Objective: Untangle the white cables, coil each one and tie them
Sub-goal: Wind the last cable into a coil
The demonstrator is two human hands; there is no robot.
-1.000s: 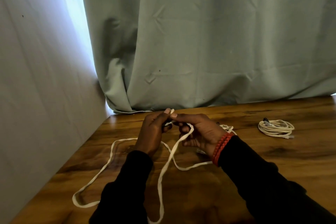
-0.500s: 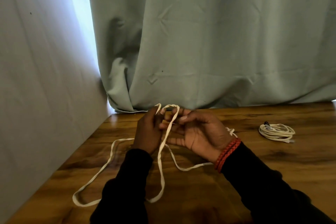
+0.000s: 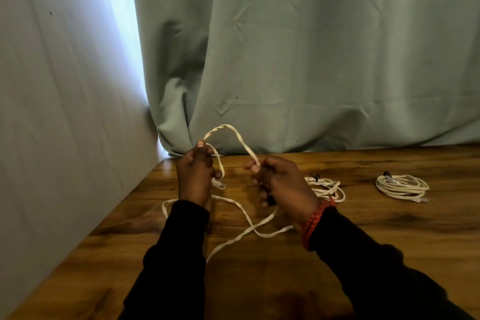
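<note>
Left hand (image 3: 195, 176) pinches loose white cable (image 3: 235, 135). Right hand (image 3: 279, 182) pinches same cable; loop arches up between hands. Rest of cable trails on wooden bench (image 3: 363, 236), near side. Coiled cable (image 3: 327, 188) just right of right hand. Second coil (image 3: 401, 187) farther right. Wall (image 3: 65, 138) close on left, curtain (image 3: 311, 60) at far edge.

- I find no text, label, brand, number or sign that I can read anywhere in my head view.
- The white cable (image 3: 235, 135) I hold up shows no print I can make out.
- The coiled cable (image 3: 401, 186) on the table (image 3: 389, 228) is too small for me to tell any marking.
</note>
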